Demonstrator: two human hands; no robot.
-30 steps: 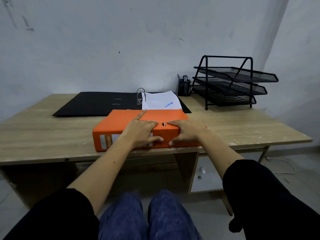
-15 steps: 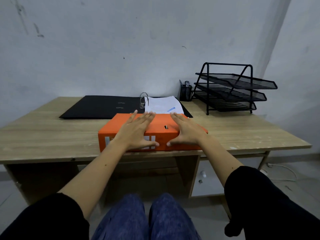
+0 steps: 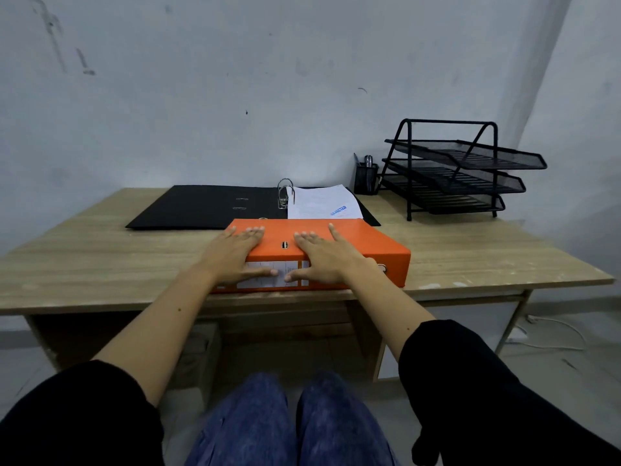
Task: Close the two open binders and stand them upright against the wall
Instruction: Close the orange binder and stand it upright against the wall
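Closed orange binder (image 3: 353, 240) lying flat at the near edge of a wooden desk (image 3: 100, 264), spine toward the viewer. Just behind it, touching or nearly so, a black binder (image 3: 201, 206) spread open with rings up and a white sheet (image 3: 322, 203) on its right half. Far right, a black mesh pen cup (image 3: 365, 178) beside a three-tier mesh tray rack (image 3: 463, 173), against a scuffed grey wall (image 3: 235, 79). Left hand (image 3: 235, 257) and right hand (image 3: 324, 260) flat on the orange cover, fingers spread forward, thumbs down over the spine label, gripping nothing.
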